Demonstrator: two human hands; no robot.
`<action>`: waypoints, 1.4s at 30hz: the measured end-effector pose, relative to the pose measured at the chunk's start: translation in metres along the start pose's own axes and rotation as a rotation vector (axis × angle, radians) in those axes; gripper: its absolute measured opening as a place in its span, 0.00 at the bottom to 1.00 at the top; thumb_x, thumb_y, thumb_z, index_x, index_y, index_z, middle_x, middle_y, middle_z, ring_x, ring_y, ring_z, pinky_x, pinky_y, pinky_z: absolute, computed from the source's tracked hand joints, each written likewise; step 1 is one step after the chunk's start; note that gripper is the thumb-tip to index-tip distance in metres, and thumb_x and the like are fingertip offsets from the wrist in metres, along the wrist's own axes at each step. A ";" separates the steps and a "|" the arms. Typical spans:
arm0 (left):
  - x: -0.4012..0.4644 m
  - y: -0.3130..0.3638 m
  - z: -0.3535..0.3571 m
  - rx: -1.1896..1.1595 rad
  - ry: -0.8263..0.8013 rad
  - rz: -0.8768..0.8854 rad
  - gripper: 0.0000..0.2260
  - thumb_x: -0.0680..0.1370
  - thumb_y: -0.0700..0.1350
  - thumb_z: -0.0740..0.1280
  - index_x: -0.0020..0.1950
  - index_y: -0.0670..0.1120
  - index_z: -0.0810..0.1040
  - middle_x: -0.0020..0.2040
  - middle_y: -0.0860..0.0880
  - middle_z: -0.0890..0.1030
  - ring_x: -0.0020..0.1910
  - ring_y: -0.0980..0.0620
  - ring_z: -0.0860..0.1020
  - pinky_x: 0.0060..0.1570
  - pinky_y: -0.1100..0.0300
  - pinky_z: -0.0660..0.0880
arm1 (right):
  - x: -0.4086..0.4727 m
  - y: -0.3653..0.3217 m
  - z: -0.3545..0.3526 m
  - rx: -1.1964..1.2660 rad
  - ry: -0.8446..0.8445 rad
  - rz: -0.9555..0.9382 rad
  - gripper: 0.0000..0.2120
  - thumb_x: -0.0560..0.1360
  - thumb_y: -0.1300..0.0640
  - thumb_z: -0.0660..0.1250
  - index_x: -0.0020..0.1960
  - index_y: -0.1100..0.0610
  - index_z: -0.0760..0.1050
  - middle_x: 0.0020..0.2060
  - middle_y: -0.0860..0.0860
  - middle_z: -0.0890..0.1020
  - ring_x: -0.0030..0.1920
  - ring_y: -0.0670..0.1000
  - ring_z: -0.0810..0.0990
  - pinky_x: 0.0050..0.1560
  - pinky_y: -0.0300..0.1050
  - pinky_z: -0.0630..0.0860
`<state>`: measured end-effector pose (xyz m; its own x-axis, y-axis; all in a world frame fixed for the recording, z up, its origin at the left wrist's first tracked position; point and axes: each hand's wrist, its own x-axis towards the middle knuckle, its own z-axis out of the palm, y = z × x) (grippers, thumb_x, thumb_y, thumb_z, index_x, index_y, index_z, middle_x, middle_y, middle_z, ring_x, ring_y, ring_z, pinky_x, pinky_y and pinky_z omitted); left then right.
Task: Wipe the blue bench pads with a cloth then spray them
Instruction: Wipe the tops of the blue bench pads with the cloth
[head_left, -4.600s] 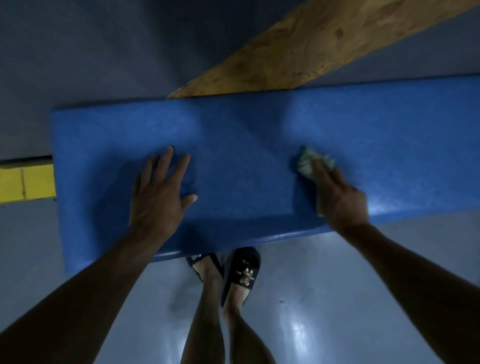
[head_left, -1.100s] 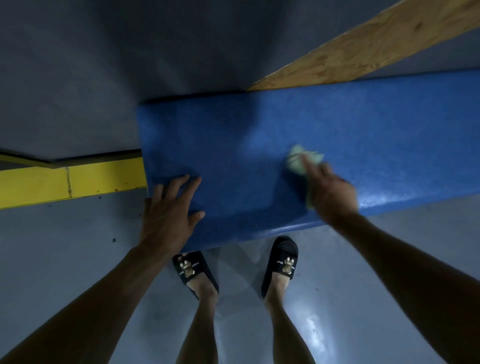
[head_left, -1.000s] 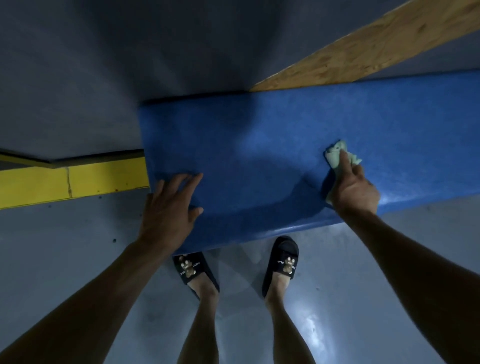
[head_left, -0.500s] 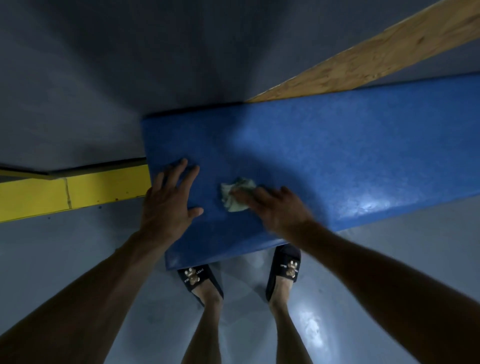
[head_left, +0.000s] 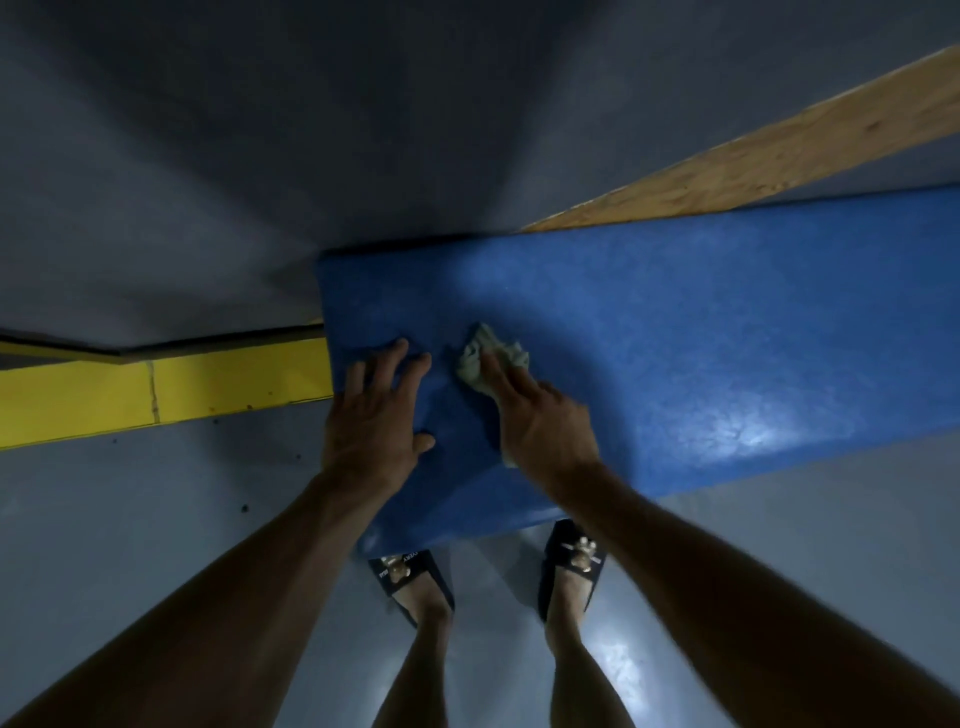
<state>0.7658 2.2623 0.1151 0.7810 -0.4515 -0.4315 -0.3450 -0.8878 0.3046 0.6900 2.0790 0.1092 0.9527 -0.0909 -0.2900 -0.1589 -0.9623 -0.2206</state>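
Note:
A long blue bench pad runs from the middle of the view to the right edge. My left hand rests flat on its left end, fingers spread and straight. Just to the right, my right hand holds a crumpled pale green cloth down on the pad, with the index finger stretched over it. A bit of cloth also shows under the heel of that hand. No spray bottle is in view.
A yellow beam meets the pad's left end. A bare wooden board slants up behind the pad to the right. My feet in dark sandals stand on the glossy grey floor under the pad's near edge.
My right hand has swept the cloth from the pad's right part leftwards, close to my left hand, then slightly away from me. My left hand has stayed on the pad's left end.

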 end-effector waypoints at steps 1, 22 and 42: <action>0.000 0.000 0.000 -0.005 0.004 0.005 0.41 0.70 0.54 0.77 0.77 0.57 0.57 0.79 0.55 0.53 0.73 0.45 0.57 0.64 0.49 0.71 | 0.005 0.021 -0.005 -0.067 0.040 -0.096 0.28 0.75 0.54 0.60 0.75 0.50 0.69 0.62 0.53 0.81 0.40 0.60 0.83 0.35 0.49 0.78; 0.005 0.005 0.001 -0.023 0.027 -0.041 0.40 0.64 0.52 0.81 0.73 0.54 0.66 0.77 0.52 0.61 0.73 0.44 0.62 0.62 0.42 0.72 | 0.075 0.104 -0.038 0.003 0.086 0.048 0.22 0.80 0.45 0.62 0.74 0.37 0.65 0.62 0.53 0.81 0.54 0.59 0.83 0.54 0.54 0.80; 0.006 0.010 0.004 -0.011 0.029 -0.092 0.41 0.64 0.50 0.81 0.73 0.55 0.65 0.76 0.51 0.62 0.72 0.43 0.61 0.60 0.42 0.73 | 0.111 0.131 -0.069 -0.093 0.010 0.075 0.22 0.83 0.50 0.56 0.76 0.40 0.64 0.69 0.53 0.76 0.59 0.63 0.80 0.57 0.55 0.75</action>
<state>0.7646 2.2508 0.1121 0.8240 -0.3650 -0.4333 -0.2653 -0.9244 0.2742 0.7933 1.9251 0.1124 0.9415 -0.1658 -0.2935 -0.2058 -0.9723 -0.1110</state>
